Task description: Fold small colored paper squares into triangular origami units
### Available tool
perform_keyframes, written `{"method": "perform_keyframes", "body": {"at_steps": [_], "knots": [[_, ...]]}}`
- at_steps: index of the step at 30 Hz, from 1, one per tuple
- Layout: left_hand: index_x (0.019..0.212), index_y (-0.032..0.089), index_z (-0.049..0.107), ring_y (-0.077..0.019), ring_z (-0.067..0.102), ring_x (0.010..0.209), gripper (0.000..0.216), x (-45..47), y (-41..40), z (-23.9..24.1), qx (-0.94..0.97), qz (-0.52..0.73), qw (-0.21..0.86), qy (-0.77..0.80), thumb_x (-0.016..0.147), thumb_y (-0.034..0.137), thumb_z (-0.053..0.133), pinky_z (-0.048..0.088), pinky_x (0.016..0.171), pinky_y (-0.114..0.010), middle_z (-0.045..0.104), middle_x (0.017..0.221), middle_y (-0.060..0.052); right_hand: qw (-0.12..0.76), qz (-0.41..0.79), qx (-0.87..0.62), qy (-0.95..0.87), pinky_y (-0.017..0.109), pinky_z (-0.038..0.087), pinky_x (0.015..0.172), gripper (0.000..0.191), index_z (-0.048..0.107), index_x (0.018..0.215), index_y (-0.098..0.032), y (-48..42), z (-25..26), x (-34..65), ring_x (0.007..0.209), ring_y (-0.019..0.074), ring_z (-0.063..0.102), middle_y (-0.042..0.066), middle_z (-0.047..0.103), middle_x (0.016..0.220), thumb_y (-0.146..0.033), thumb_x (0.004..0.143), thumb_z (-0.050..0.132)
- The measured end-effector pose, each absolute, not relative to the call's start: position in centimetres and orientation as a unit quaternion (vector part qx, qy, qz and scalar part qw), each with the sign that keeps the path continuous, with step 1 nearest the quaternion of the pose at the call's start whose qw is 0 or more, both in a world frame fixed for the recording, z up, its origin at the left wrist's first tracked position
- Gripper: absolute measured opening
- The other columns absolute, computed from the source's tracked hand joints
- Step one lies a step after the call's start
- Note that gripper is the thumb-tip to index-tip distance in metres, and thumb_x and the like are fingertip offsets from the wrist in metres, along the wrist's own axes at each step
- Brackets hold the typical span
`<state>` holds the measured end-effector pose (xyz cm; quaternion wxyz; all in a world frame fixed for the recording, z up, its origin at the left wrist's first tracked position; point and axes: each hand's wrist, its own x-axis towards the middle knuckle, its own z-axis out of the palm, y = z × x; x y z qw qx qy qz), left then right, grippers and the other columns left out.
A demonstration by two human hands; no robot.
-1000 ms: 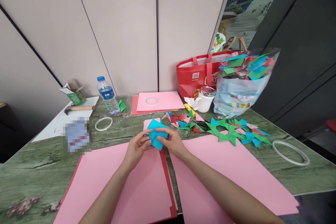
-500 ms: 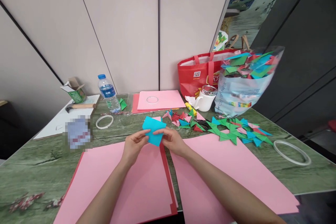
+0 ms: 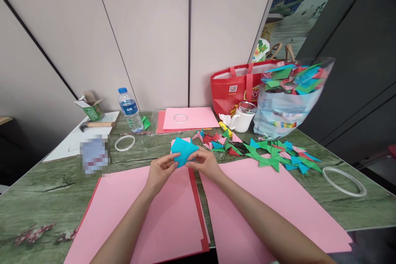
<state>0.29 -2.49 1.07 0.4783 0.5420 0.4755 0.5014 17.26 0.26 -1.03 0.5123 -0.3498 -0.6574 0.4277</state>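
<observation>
A piece of blue paper (image 3: 183,149), partly folded, is held up between my two hands over the inner edges of the pink sheets. My left hand (image 3: 161,170) pinches its lower left side between thumb and fingers. On the other side, my right hand (image 3: 204,163) grips the lower right edge with thumb and fingertips. The paper's lower edge looks folded up, and fingers cover part of it. Beneath my arms lie a left stack of pink paper (image 3: 130,210) with red sheets under it and a right stack of pink paper (image 3: 266,202).
Folded paper pieces (image 3: 216,140) and a folded-paper chain (image 3: 275,154) lie beyond my right hand. Behind stand a white mug (image 3: 243,119), red bag (image 3: 229,93) and plastic bag of folded pieces (image 3: 278,111). At left are a water bottle (image 3: 130,109), hammer (image 3: 99,124) and white ring (image 3: 125,143).
The lower point of the blue paper no longer hangs down; its bottom edge is now higher and shorter. My right fingers have shifted down along its edge. The view has tilted slightly.
</observation>
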Motion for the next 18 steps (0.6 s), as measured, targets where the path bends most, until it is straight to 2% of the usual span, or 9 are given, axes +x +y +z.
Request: {"method": "perform_keyframes", "body": {"at_steps": [3,11,18], "knots": [[0.091,0.016,0.067,-0.0169,0.062,0.067,0.031,0.34,-2.52,1.01,0.546,0.501,0.477,0.473,0.061,0.024,0.068,0.050,0.065,-0.027,0.068,0.069,-0.003,0.528,0.426,-0.377,-0.631,0.026,0.047,0.060,0.018,0.060,0.065,-0.017,-0.04,-1.08,16.82,0.065,0.0133,0.052,0.001,0.053,0.070,-0.032,0.060,0.069],[0.093,0.017,0.067,-0.0184,0.062,0.070,0.033,0.52,-2.70,1.08,0.546,0.498,0.466,0.487,0.062,0.027,0.068,0.050,0.069,-0.030,0.069,0.074,-0.004,0.551,0.466,-0.381,-0.577,0.024,0.044,0.056,0.021,0.053,0.069,-0.017,-0.36,-1.14,16.24,0.060,0.0115,0.049,0.000,0.053,0.067,-0.030,0.061,0.067],[0.092,0.016,0.067,-0.0190,0.062,0.073,0.036,0.97,-2.94,1.42,0.532,0.504,0.479,0.483,0.057,0.025,0.071,0.051,0.072,-0.031,0.070,0.077,-0.004,0.560,0.466,-0.373,-0.575,0.024,0.044,0.055,0.018,0.053,0.067,-0.017,-0.33,-1.18,16.22,0.059,0.0114,0.050,0.000,0.053,0.066,-0.028,0.062,0.066]]}}
